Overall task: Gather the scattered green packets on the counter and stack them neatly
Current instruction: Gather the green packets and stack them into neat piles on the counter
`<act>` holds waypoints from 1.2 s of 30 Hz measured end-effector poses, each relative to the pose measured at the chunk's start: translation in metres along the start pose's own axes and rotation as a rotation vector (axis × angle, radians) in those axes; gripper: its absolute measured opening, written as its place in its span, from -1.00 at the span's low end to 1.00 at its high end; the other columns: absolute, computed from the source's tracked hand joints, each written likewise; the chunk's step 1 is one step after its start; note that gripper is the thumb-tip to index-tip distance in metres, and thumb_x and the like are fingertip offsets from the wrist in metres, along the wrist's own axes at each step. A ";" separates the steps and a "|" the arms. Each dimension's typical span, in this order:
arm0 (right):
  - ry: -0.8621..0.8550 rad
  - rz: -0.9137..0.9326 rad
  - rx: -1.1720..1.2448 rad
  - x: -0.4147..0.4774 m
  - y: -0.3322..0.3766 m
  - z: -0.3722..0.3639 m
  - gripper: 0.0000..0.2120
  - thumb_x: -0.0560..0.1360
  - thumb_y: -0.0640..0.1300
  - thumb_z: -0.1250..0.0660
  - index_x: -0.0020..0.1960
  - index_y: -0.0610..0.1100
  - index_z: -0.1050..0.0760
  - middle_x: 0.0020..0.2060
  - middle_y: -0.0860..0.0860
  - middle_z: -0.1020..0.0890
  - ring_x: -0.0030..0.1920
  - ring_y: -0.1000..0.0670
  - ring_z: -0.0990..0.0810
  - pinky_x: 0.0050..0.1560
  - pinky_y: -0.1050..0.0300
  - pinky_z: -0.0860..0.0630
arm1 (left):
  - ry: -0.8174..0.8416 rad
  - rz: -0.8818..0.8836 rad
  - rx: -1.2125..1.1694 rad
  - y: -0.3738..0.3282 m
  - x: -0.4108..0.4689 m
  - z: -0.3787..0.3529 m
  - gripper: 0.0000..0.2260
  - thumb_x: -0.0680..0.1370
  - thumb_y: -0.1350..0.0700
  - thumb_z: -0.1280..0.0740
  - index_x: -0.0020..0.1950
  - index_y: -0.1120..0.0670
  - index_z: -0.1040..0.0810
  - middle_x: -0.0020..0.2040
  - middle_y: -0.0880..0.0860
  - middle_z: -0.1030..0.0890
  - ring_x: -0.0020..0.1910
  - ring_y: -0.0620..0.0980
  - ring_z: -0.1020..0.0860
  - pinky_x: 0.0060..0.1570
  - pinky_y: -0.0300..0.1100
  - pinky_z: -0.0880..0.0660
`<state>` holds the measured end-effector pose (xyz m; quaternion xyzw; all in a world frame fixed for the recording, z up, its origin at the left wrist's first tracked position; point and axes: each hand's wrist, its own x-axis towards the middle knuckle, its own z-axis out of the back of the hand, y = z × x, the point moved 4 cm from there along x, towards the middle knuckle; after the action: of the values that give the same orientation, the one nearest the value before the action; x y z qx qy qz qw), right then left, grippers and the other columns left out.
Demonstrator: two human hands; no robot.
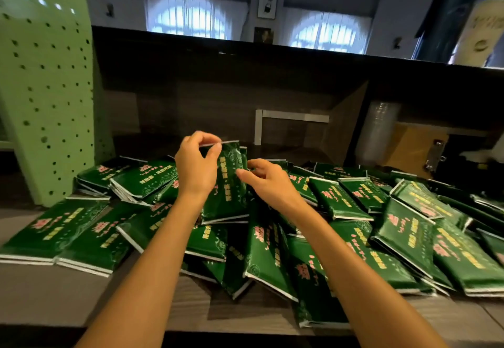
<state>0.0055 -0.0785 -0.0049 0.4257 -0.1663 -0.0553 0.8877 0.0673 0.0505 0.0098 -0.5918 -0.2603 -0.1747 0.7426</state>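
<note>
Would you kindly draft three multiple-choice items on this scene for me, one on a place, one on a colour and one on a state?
1. Where does the perforated green panel stand relative to the pile of packets?
A. To its left
B. To its right
C. Flat on top of it

2. What colour are the packets' sealed edges?
A. Red
B. Silver-white
C. Blue

3. How is the held packet positioned?
A. Flat under the pile
B. Torn in two
C. Upright above the pile

Answers:
1 A: the panel rises at the left of the view, beside the pile.
2 B: pale silvery strips close the ends of each green packet.
3 C: the left hand pinches its top edge and the right hand grips its side, keeping it on end.
</note>
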 end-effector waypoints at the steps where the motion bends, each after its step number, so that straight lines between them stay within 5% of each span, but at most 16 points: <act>1: 0.031 -0.010 0.042 -0.002 0.001 0.000 -0.58 0.52 0.05 -0.30 0.31 -0.12 -0.42 0.13 -0.01 -0.59 0.09 0.04 -0.56 0.18 0.11 -0.49 | -0.012 -0.009 -0.044 -0.003 0.000 0.001 -0.93 0.54 0.22 -0.31 -0.07 0.05 -0.52 0.04 0.08 -0.57 -0.01 -0.05 -0.52 0.06 -0.12 -0.49; 6: 0.071 0.020 0.269 -0.003 0.000 -0.002 -0.83 0.52 -0.15 -0.34 0.06 -0.21 -0.57 -0.04 -0.10 -0.68 -0.04 -0.04 -0.67 0.07 0.04 -0.59 | 0.001 -0.005 -0.244 -0.014 -0.006 0.002 -0.84 0.53 0.26 -0.31 0.00 0.01 -0.51 0.00 -0.07 -0.55 0.09 -0.10 -0.52 0.13 -0.16 -0.50; 9: -0.030 0.020 0.325 -0.003 -0.001 0.000 -0.88 0.53 -0.22 -0.30 0.03 -0.21 -0.57 -0.08 -0.08 -0.67 -0.10 -0.01 -0.66 0.01 0.06 -0.61 | 0.022 0.078 -0.254 -0.012 -0.004 0.003 -0.81 0.57 0.26 -0.24 0.14 0.05 -0.48 0.11 -0.03 -0.51 0.09 -0.13 -0.48 -0.02 -0.37 -0.47; 12: -0.239 -0.113 0.443 0.001 -0.014 0.009 -0.85 0.55 -0.21 -0.26 0.05 -0.27 -0.50 0.00 -0.21 -0.64 0.01 -0.19 -0.62 0.09 -0.14 -0.56 | 0.073 0.199 0.146 0.011 0.000 0.007 -0.76 0.59 0.27 -0.19 0.25 0.13 -0.44 0.24 0.10 -0.44 0.10 0.00 -0.46 -0.07 -0.22 -0.44; 15: -0.356 -0.254 0.554 0.005 -0.030 0.014 -0.90 0.54 -0.20 -0.26 0.02 -0.22 -0.45 0.08 -0.30 -0.56 0.12 -0.32 -0.53 0.10 -0.35 -0.47 | 0.213 0.262 0.674 0.030 -0.002 0.009 -0.68 0.60 0.10 -0.21 0.33 0.17 -0.38 0.35 0.22 -0.35 0.33 0.21 -0.29 0.22 0.07 -0.33; 19: -0.331 -0.295 0.558 0.001 -0.029 0.016 -0.96 0.56 -0.22 -0.24 0.00 -0.12 -0.41 0.12 -0.22 -0.56 0.14 -0.23 -0.54 0.17 -0.22 -0.49 | 0.418 0.396 0.783 0.048 -0.006 0.005 -0.51 0.53 -0.15 -0.28 0.27 0.19 -0.40 0.38 0.22 -0.35 0.39 0.24 -0.26 0.30 0.12 -0.31; 23: -0.288 -0.251 0.523 -0.002 -0.025 0.017 -0.90 0.58 -0.24 -0.22 0.05 -0.10 -0.36 0.08 -0.12 -0.56 0.12 -0.06 -0.53 0.03 0.06 -0.49 | 0.354 0.426 0.777 0.057 -0.005 0.010 -0.51 0.54 -0.15 -0.26 0.26 0.21 -0.44 0.37 0.24 -0.34 0.38 0.25 -0.27 0.27 0.09 -0.29; 26: -0.279 -0.250 0.492 -0.003 -0.025 0.017 -0.90 0.58 -0.23 -0.22 0.05 -0.10 -0.34 0.08 -0.11 -0.55 0.15 -0.10 -0.52 0.09 0.03 -0.47 | 0.379 0.486 0.662 0.061 -0.001 0.016 -0.37 0.51 -0.28 -0.19 0.19 0.28 -0.51 0.18 0.23 -0.54 0.16 0.24 -0.49 0.04 0.02 -0.44; 28: -0.278 -0.257 0.486 -0.003 -0.024 0.016 -0.90 0.58 -0.23 -0.22 0.08 -0.13 -0.35 0.14 -0.14 -0.54 0.14 -0.11 -0.53 0.12 -0.01 -0.46 | 0.449 0.550 0.585 0.057 -0.003 0.020 -0.28 0.46 -0.34 -0.22 0.22 0.29 -0.48 0.22 0.21 -0.53 0.20 0.24 -0.49 0.06 0.00 -0.45; 32: -0.271 -0.248 0.468 -0.002 -0.024 0.014 -0.86 0.58 -0.21 -0.22 0.13 -0.14 -0.35 0.14 -0.11 -0.53 0.10 -0.09 -0.53 0.07 0.06 -0.45 | 0.594 0.611 0.418 0.045 -0.011 0.026 -0.55 0.43 0.00 -0.45 0.20 0.23 -0.51 0.40 0.16 -0.37 0.39 0.16 -0.33 0.33 0.04 -0.29; 36: -0.271 -0.252 0.457 -0.003 -0.024 0.012 -0.91 0.58 -0.20 -0.23 0.05 -0.09 -0.34 0.11 -0.11 -0.54 0.12 -0.12 -0.53 0.11 0.00 -0.47 | 0.470 0.626 0.333 0.045 -0.008 0.029 -0.85 0.42 0.23 -0.46 -0.04 0.22 -0.60 0.22 0.19 -0.55 0.24 0.15 -0.47 0.26 -0.01 -0.36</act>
<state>-0.0005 -0.1017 -0.0169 0.6206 -0.2374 -0.1824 0.7248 0.0811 0.0893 -0.0256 -0.4582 0.0836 -0.0265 0.8845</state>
